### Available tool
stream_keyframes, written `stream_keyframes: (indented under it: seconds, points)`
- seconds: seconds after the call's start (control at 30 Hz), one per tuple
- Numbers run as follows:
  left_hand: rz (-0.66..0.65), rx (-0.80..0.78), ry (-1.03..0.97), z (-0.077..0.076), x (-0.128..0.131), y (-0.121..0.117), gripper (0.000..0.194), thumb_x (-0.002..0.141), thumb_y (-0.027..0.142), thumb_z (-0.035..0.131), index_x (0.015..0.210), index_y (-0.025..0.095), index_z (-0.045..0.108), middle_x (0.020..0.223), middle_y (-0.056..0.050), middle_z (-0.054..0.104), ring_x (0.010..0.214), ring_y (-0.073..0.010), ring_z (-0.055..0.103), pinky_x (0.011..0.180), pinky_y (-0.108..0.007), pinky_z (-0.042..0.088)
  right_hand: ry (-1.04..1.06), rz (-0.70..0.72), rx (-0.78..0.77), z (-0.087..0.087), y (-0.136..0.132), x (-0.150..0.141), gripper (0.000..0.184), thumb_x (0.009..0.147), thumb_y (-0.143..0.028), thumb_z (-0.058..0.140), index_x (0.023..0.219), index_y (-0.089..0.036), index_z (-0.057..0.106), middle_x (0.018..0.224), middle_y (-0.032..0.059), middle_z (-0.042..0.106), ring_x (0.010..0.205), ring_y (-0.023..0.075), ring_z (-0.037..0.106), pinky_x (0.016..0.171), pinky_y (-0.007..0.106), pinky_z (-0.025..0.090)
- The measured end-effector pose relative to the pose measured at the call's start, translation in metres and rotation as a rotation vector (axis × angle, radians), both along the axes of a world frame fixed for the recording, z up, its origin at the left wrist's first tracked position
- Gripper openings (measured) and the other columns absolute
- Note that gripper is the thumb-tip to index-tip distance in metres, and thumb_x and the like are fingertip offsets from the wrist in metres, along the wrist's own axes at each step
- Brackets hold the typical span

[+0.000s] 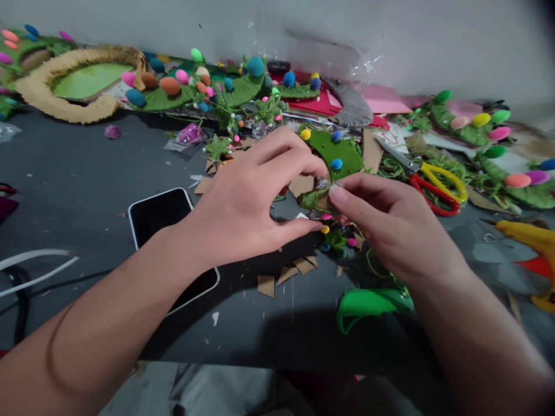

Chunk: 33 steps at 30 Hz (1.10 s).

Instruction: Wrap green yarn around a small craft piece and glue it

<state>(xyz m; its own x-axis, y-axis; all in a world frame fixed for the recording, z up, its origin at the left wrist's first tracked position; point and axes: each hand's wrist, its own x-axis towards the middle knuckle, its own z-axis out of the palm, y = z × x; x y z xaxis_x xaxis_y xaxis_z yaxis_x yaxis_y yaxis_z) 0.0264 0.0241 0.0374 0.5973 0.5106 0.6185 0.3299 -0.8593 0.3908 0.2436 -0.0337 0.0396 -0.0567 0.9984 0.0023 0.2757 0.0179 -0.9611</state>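
Observation:
My right hand (pixel 392 228) pinches a small green yarn-wrapped piece (pixel 309 200) between thumb and fingertips; a bit of greyish thread shows at its upper edge. My left hand (pixel 247 193) hovers just left of it, thumb and fingers spread apart in a C shape, with nothing visible between them. Behind the small piece lies a green crescent (pixel 349 151) with blue and yellow pom-poms. Below the fingers sits a little green ornament (pixel 336 240) with pink, yellow and blue balls, partly hidden by my right hand.
A phone (pixel 158 214) lies under my left forearm. Cardboard scraps (pixel 266 285) and a green cutter (pixel 375 301) are near the front. Red-and-yellow scissors (pixel 437 185) and a yellow glue gun (pixel 526 237) lie to the right. Pom-pom wreath pieces (pixel 243 88) line the wall.

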Motion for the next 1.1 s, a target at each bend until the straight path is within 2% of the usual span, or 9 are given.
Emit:
stream_keyframes:
  seconds: [0.17, 0.3, 0.4, 0.6, 0.7, 0.83, 1.0, 1.1]
  points:
    - [0.000, -0.034, 0.021, 0.0008, -0.0002, -0.0007, 0.040, 0.080, 0.026, 0.086, 0.115, 0.024, 0.066, 0.115, -0.008, 0.067, 0.105, -0.0258, 0.067, 0.083, -0.040, 0.058, 0.028, -0.007, -0.048, 0.0005, -0.0010, -0.0002, 0.031, 0.085, -0.053, 0.082, 0.090, -0.023, 0.074, 0.081, 0.0005, 0.065, 0.066, 0.0106, 0.052, 0.061, 0.026, 0.046]
    - [-0.018, -0.001, -0.002, 0.0011, -0.0005, 0.0001, 0.045, 0.075, 0.023, 0.089, 0.114, 0.021, 0.066, 0.113, -0.009, 0.067, 0.099, -0.0247, 0.068, 0.080, -0.039, 0.057, 0.114, -0.003, -0.083, 0.0000, 0.0006, 0.0011, 0.030, 0.089, -0.053, 0.078, 0.088, -0.023, 0.074, 0.074, -0.0019, 0.060, 0.058, 0.0065, 0.042, 0.059, 0.025, 0.042]
    - [-0.017, -0.030, 0.032, 0.0018, -0.0007, -0.0003, 0.044, 0.078, 0.024, 0.087, 0.117, 0.022, 0.065, 0.116, -0.009, 0.067, 0.102, -0.0247, 0.067, 0.082, -0.038, 0.057, 0.129, -0.009, -0.072, -0.0005, 0.0015, 0.0013, 0.033, 0.094, -0.054, 0.073, 0.085, -0.022, 0.074, 0.070, -0.0026, 0.057, 0.055, 0.0057, 0.037, 0.057, 0.024, 0.039]
    - [-0.012, -0.015, 0.034, 0.0015, 0.0001, -0.0023, 0.041, 0.080, 0.026, 0.085, 0.115, 0.024, 0.065, 0.117, -0.008, 0.068, 0.107, -0.0251, 0.067, 0.088, -0.039, 0.057, 0.030, -0.017, -0.040, 0.0000, -0.0003, -0.0020, 0.036, 0.084, -0.056, 0.082, 0.086, -0.021, 0.073, 0.069, -0.0026, 0.058, 0.055, 0.0070, 0.040, 0.053, 0.025, 0.038]
    - [-0.013, -0.022, 0.040, 0.0013, 0.0001, -0.0019, 0.037, 0.081, 0.027, 0.084, 0.113, 0.026, 0.065, 0.117, -0.007, 0.068, 0.107, -0.0255, 0.067, 0.088, -0.040, 0.058, 0.024, -0.020, -0.026, 0.0012, -0.0011, -0.0040, 0.037, 0.083, -0.056, 0.083, 0.084, -0.021, 0.071, 0.072, -0.0017, 0.060, 0.057, 0.0077, 0.043, 0.053, 0.025, 0.036]
    - [-0.013, -0.027, 0.040, 0.0017, 0.0000, -0.0013, 0.037, 0.081, 0.027, 0.084, 0.113, 0.027, 0.066, 0.117, -0.008, 0.068, 0.108, -0.0258, 0.067, 0.087, -0.040, 0.059, 0.024, -0.019, -0.029, 0.0007, -0.0009, -0.0033, 0.037, 0.083, -0.056, 0.083, 0.084, -0.021, 0.071, 0.077, -0.0004, 0.064, 0.063, 0.0094, 0.049, 0.056, 0.025, 0.040]
    - [-0.011, -0.038, 0.032, 0.0018, -0.0002, -0.0015, 0.039, 0.082, 0.029, 0.084, 0.115, 0.024, 0.066, 0.117, -0.009, 0.068, 0.105, -0.0259, 0.068, 0.086, -0.039, 0.059, 0.139, 0.019, -0.088, -0.0032, 0.0012, 0.0001, 0.036, 0.092, -0.058, 0.073, 0.085, -0.023, 0.071, 0.079, 0.0018, 0.061, 0.071, 0.0139, 0.054, 0.068, 0.029, 0.050]
    - [-0.006, -0.038, 0.031, 0.0021, 0.0001, -0.0020, 0.039, 0.082, 0.029, 0.084, 0.115, 0.023, 0.066, 0.116, -0.009, 0.068, 0.105, -0.0263, 0.068, 0.086, -0.039, 0.059, 0.171, 0.006, -0.094, -0.0040, 0.0016, -0.0003, 0.041, 0.095, -0.059, 0.069, 0.077, -0.021, 0.067, 0.076, 0.0014, 0.057, 0.069, 0.0129, 0.051, 0.068, 0.028, 0.049]
